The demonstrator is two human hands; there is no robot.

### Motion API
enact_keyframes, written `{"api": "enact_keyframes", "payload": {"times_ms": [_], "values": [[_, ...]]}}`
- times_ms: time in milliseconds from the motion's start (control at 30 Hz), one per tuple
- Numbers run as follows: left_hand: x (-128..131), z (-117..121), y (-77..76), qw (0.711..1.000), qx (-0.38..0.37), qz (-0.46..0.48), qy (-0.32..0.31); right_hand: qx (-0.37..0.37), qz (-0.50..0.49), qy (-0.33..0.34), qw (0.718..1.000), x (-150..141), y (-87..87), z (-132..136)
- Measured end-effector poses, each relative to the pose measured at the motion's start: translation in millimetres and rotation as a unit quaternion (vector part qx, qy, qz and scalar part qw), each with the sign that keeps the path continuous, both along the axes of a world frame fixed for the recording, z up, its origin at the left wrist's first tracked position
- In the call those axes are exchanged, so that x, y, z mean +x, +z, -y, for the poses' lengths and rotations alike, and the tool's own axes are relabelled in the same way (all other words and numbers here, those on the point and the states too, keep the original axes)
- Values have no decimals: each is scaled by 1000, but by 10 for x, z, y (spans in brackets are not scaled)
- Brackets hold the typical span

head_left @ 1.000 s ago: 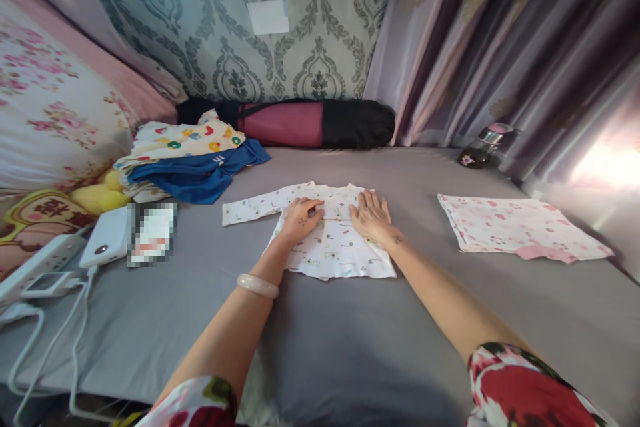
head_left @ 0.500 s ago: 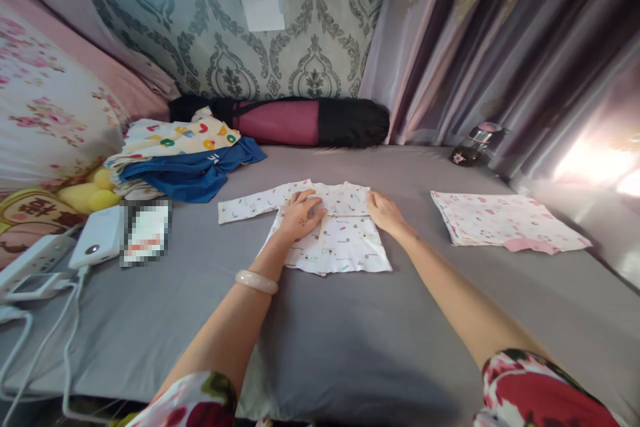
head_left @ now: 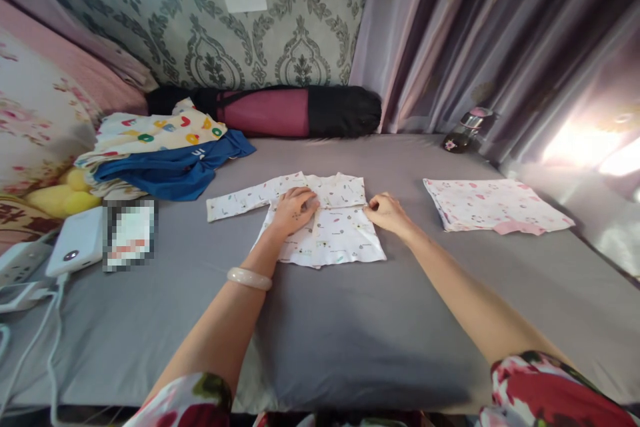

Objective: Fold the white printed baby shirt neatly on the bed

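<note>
The gray sheet (head_left: 360,320) spans the lower and middle frame. On it, the black-and-maroon roll (head_left: 270,112) is placed at upper center, the blue garment (head_left: 165,170) lies in the pile at left, and the folded pink-printed garment (head_left: 495,203) lies at right. The long-sleeved baby shirt (head_left: 340,237) is laid flat at center, one sleeve (head_left: 237,203) extended to the left, the other side showing a folded edge across the chest.

The right hand (head_left: 389,213) has just been moved down to the shirt's right edge, beside the end of that folded edge. Contact is thereby shifted from the chest panel to the border, where the fold appears to be aligned. Its fingers are curled inward; whether fabric is pinched cannot be told. The left hand (head_left: 294,210) is rested on the shirt's middle, fingers loosely bent and slightly apart, with no cloth seen clamped; the fabric is apparently steadied by it.

Compared with the earliest frame, the right palm is no longer spread over the chest, while the left hand is kept near the same part of the shirt. The view is also slightly shifted.
</note>
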State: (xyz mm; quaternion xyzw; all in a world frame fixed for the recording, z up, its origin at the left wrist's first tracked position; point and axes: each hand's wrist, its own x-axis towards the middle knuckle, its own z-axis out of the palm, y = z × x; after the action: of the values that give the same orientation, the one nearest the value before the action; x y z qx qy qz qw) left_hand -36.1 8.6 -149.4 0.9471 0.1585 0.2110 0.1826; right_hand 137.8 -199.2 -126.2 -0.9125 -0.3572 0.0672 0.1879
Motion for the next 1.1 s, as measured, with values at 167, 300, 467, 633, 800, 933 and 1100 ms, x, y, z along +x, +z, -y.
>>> {"api": "enact_keyframes", "payload": {"times_ms": [167, 300, 467, 633, 800, 933, 1100], "values": [[8, -24, -27, 1000, -2, 6, -2, -10, 10, 14, 1000, -11, 56, 26], [9, -26, -24, 1000, -2, 7, -1, -35, 59, 25, 997, -100, 114, 56], [3, -7, -6, 1000, -8, 5, 3, -78, 109, 43, 990, -177, 124, 51], [0, 12, 16, 1000, -10, 21, 2, -119, 47, 65, 990, -72, 316, 5], [1, 22, 46, 999, -10, 32, 11, -59, 84, 91, 991, -170, 414, -252], [5, 31, 45, 1000, 9, 11, 9, -59, 98, 158, 981, -360, 189, -548], [13, 52, 38, 998, 27, -49, 6, -98, 77, 152, 980, -413, -33, -746]]}}
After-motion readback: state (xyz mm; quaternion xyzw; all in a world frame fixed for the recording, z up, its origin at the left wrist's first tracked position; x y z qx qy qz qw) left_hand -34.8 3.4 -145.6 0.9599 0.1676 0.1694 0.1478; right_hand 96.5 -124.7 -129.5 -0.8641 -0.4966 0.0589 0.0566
